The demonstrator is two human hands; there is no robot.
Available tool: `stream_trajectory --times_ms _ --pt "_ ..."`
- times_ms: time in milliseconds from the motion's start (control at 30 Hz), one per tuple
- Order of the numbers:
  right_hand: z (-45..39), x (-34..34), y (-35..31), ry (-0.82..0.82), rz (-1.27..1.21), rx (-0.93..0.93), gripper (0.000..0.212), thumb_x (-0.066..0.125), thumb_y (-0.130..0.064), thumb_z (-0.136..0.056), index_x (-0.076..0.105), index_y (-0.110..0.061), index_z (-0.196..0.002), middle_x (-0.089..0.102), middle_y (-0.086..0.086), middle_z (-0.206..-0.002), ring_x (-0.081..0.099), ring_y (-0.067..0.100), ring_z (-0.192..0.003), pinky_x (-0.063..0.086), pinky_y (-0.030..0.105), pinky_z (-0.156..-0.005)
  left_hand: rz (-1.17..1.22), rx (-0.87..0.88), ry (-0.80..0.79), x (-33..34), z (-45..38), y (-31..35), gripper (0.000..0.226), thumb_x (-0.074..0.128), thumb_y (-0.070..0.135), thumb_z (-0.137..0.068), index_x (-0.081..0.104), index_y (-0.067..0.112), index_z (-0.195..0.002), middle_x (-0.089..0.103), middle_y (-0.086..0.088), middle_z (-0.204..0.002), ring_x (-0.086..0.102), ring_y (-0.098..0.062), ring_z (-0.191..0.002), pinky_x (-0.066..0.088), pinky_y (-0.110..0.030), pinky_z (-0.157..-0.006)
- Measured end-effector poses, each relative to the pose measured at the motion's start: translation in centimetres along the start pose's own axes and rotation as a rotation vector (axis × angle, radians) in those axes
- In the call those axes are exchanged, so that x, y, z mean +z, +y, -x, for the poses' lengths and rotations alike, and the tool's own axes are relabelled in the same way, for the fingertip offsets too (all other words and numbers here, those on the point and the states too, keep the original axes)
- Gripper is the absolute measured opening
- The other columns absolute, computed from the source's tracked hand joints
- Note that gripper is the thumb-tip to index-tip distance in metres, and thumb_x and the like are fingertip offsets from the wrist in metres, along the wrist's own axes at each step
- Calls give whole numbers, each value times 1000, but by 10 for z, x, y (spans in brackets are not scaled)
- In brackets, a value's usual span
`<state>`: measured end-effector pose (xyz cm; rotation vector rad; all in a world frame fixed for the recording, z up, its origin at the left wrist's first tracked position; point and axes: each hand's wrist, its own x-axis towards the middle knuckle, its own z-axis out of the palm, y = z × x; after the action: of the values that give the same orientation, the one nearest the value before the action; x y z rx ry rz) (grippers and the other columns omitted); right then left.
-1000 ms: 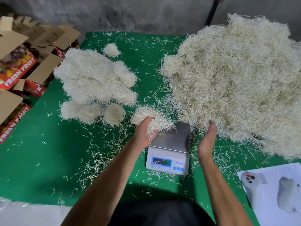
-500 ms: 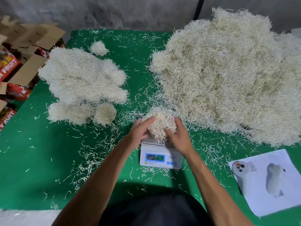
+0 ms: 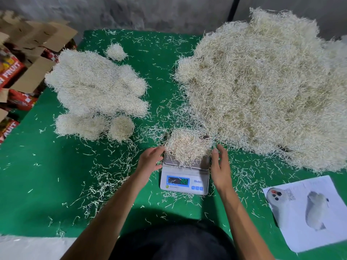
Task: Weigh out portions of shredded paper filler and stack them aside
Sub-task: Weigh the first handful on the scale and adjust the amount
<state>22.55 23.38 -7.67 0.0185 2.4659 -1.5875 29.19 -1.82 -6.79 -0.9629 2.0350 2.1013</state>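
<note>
While both forearms reach forward from the bottom edge, I see my left hand and right hand flanking the scale, one on each side of its steel platform. Left hand: fingers relaxed and extended, tips at or just beside the left edge of the portion; grasping nothing. Right hand: fingers straight, just beside the right edge of the portion; whether it touches, I cannot tell; grasping nothing. The portion, a loose clump of shredded paper, rests on the platform and overhangs its far edge. The display is lit; its digits are too blurred to read. A printed sheet lies near right on the green mat. Loose strands scatter over the mat around the scale. Far left, the weighed portions form a stack, with smaller balls at its near and far edges. Far right, the bulk pile reaches almost to the scale. Cardboard boxes stand beyond the mat's left edge.
</note>
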Motion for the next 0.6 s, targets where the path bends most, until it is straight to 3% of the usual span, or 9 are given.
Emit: stream_trajectory --times_ms 200,300,600 --pt "0 -1 6 -16 -67 5 64 32 -62 -106 28 -25 -158 36 0 -161 36 7 -140 29 34 -115 74 -31 6 -7 -3 -4 39 61 44 -97 59 17 -126 63 -2 -124 65 -16 -111 60 -34 -85" --pt "1 -1 6 -6 -75 17 64 32 -62 -106 28 -25 -158 36 -1 -161 37 9 -142 31 36 -118 76 -48 14 -10 -5 -6 27 61 46 -97 60 26 -115 64 1 -123 66 -14 -110 60 -32 -82" --pt "-3 1 0 32 -63 -7 60 32 -59 -107 32 -24 -155 41 -4 -155 40 10 -140 31 34 -116 123 -82 52 -15 -5 -13 26 62 43 -97 61 25 -114 64 -2 -125 65 -18 -111 59 -34 -85"
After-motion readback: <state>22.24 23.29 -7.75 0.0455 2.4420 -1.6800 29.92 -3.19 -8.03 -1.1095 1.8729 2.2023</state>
